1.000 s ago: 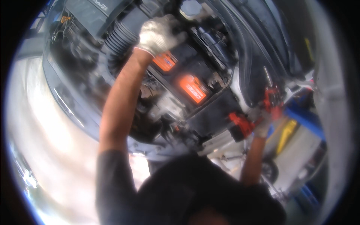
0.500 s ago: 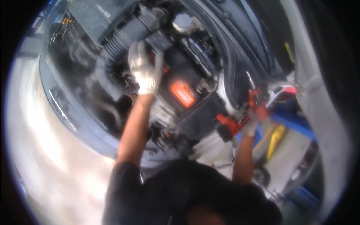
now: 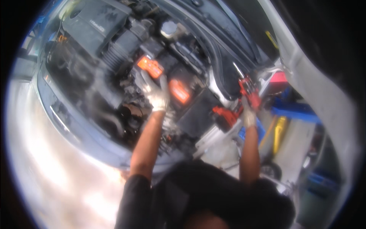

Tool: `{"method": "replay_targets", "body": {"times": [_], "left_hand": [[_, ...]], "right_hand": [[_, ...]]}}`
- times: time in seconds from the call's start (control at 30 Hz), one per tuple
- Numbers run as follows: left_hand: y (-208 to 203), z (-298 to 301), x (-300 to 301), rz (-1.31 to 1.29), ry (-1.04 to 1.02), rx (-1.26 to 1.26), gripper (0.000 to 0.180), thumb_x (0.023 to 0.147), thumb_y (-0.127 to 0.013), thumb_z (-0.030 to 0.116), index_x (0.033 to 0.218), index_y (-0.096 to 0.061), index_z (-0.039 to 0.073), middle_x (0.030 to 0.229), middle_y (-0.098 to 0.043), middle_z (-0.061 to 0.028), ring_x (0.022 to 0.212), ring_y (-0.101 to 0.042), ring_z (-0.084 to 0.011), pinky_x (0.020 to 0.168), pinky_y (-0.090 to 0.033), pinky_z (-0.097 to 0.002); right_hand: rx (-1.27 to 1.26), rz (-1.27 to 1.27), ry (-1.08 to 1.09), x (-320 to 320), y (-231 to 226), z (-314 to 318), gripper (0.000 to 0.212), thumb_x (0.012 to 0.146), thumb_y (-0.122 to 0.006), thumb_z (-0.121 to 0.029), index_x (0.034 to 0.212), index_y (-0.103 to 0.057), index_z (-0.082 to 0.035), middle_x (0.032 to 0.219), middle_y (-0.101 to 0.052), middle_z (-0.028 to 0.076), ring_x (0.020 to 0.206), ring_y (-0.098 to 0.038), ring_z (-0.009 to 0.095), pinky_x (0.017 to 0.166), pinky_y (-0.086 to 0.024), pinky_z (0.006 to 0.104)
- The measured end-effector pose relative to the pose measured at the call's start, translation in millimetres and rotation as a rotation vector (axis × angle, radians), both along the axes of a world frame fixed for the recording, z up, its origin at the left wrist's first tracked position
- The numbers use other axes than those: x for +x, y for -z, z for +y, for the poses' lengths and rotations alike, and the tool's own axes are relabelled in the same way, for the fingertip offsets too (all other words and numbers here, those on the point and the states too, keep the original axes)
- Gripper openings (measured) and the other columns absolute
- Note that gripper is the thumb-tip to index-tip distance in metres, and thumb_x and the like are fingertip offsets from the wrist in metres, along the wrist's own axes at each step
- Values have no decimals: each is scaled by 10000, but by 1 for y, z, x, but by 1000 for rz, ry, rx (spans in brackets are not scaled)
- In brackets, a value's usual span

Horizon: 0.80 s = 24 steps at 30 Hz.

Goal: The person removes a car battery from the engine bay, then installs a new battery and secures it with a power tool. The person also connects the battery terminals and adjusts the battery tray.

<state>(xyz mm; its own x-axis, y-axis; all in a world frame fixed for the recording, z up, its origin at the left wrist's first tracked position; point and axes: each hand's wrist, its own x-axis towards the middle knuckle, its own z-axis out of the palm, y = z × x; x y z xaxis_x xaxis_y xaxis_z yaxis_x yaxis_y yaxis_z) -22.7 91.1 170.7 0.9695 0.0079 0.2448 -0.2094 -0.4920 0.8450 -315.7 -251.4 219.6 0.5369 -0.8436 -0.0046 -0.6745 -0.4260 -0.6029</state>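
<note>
My left hand (image 3: 154, 93), in a white knit glove, is over the engine bay with its fingers apart. Its fingertips are at the near edge of an orange plastic cover (image 3: 150, 67); blur hides whether they press on it. A second orange patch (image 3: 179, 91) lies on the black battery (image 3: 190, 78), just right of that hand. My right hand (image 3: 249, 116), gloved too, is closed round the grip of a red cordless power wrench (image 3: 248, 91). A long silver socket or extension (image 3: 238, 70) points up and away from its nose.
A grey engine cover (image 3: 95, 23) and a ribbed air intake hose (image 3: 116, 55) lie far left. A white-capped reservoir (image 3: 169, 28) sits beyond the battery. The grey front bumper (image 3: 84, 141) curves along the left. At right are the fender (image 3: 305, 82) and a yellow bar (image 3: 280, 133).
My left hand has come nearer and slightly right, uncovering the orange cover it was hiding. My right hand, with the power wrench, has shifted slightly left in view. The whole view has turned a little.
</note>
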Motion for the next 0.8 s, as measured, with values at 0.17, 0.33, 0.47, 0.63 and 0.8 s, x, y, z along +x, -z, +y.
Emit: {"method": "replay_targets", "body": {"times": [0.17,0.33,0.47,0.63,0.8], "left_hand": [[-1,50,-29,105,95,-29,725,1024,-738,377,1616,-484,45,1683,-455,-276,1538,-466,-473,1255,-422,-517],[0,142,-150,126,20,-15,495,1011,-770,262,1455,-675,65,1527,-653,-221,1288,-725,-387,1107,-573,-442],[5,204,-258,138,-181,107,401,1003,-757,142,1388,-716,35,1443,-702,-208,1329,-691,-381,1123,-563,-459],[39,245,-324,194,-456,359,585,998,-739,191,1532,-561,35,1550,-601,-228,1388,-605,-452,1158,-505,-546],[75,231,-322,239,-669,335,576,1007,-676,207,1509,-528,-32,1606,-489,-293,1466,-485,-502,1235,-387,-599]], "right_hand": [[-443,666,-110,6,-62,26,571,1064,-640,-588,1334,-734,-95,1308,-746,211,1129,-735,383,995,-586,492],[-609,136,-873,128,-81,86,317,1013,-709,-368,1209,-789,-131,1224,-773,180,1110,-747,397,946,-602,496],[-507,62,-973,260,-38,104,225,1001,-688,-307,1142,-795,-169,1173,-757,203,1062,-738,421,937,-588,522],[-926,382,-1239,331,-19,104,206,983,-701,-331,985,-791,-146,1068,-732,182,1004,-725,417,916,-571,552],[-878,306,-1329,319,-26,101,158,973,-685,-209,1040,-812,-142,1173,-724,190,1136,-709,402,982,-566,553]]}}
